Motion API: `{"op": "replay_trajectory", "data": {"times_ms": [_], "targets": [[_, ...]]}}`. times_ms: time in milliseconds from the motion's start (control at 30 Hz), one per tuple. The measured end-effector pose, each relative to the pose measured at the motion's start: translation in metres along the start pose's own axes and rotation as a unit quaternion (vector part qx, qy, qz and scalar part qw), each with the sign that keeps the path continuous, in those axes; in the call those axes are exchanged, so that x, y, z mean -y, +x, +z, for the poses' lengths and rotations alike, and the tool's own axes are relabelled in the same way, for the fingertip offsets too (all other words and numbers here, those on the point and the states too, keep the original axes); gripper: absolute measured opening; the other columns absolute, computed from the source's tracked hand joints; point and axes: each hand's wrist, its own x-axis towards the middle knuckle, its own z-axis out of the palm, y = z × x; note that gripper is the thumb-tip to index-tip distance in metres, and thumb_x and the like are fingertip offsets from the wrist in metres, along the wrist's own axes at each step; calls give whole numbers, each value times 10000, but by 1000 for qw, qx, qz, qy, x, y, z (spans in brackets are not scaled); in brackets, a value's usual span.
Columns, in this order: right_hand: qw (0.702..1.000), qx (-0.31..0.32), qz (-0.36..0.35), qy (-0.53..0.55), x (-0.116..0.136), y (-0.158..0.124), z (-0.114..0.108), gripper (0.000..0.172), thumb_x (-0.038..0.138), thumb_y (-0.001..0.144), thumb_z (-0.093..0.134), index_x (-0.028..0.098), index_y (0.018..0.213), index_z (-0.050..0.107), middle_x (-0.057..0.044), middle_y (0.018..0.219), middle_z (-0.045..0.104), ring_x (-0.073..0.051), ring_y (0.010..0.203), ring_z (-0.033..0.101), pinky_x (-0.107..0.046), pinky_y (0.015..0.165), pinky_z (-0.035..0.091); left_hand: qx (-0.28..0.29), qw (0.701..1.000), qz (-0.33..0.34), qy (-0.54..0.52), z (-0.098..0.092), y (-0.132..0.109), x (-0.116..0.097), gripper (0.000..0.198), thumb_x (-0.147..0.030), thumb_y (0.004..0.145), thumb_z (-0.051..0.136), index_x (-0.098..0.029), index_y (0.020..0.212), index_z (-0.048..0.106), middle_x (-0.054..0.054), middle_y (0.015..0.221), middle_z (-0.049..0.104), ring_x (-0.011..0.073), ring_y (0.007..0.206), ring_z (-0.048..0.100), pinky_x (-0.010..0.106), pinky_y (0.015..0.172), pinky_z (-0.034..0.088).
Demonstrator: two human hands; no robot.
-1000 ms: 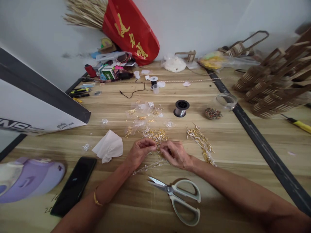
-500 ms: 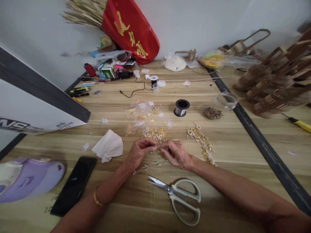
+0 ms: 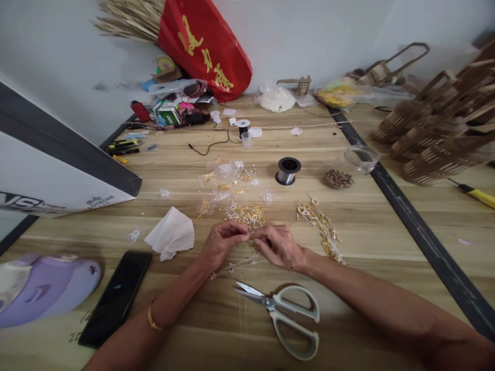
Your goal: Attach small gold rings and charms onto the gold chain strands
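Observation:
My left hand (image 3: 225, 242) and my right hand (image 3: 280, 246) meet fingertip to fingertip over the table, both pinched closed. Whatever sits between the fingertips is too small to make out. Just beyond them spreads a pile of gold and silver beads (image 3: 247, 212). A beaded chain (image 3: 235, 266) lies below the hands, partly hidden by them. To the right of my right hand rests a bundle of gold and silver chains (image 3: 323, 229) with rings at its top end. Nearer to me, white-handled scissors (image 3: 280, 312) lie with blades slightly apart, pointing left.
Behind the pile are small bags of findings (image 3: 224, 183) and a wire spool (image 3: 288, 171). A clear jar (image 3: 340, 178) holds dark beads. On the left lie a white tissue (image 3: 172, 234), a black phone (image 3: 116, 299) and a purple bottle (image 3: 50, 291). Brown baskets (image 3: 429, 129) stand at right.
The view has shifted very slightly. My fingertips have come a little closer together; nothing else has visibly moved.

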Motion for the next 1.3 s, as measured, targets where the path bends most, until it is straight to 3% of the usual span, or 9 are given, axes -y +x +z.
{"op": "replay_trajectory", "data": {"times_ms": [1300], "targets": [[1000, 21, 10, -13, 0, -1, 1, 54, 163, 908, 478, 168, 955, 505, -6, 706, 635, -85, 530, 540, -201, 526, 411, 34, 997, 30, 60, -5, -2, 2, 131, -180, 617, 782, -160, 720, 703, -10, 710, 672, 97, 682, 581, 198, 681, 449]]}}
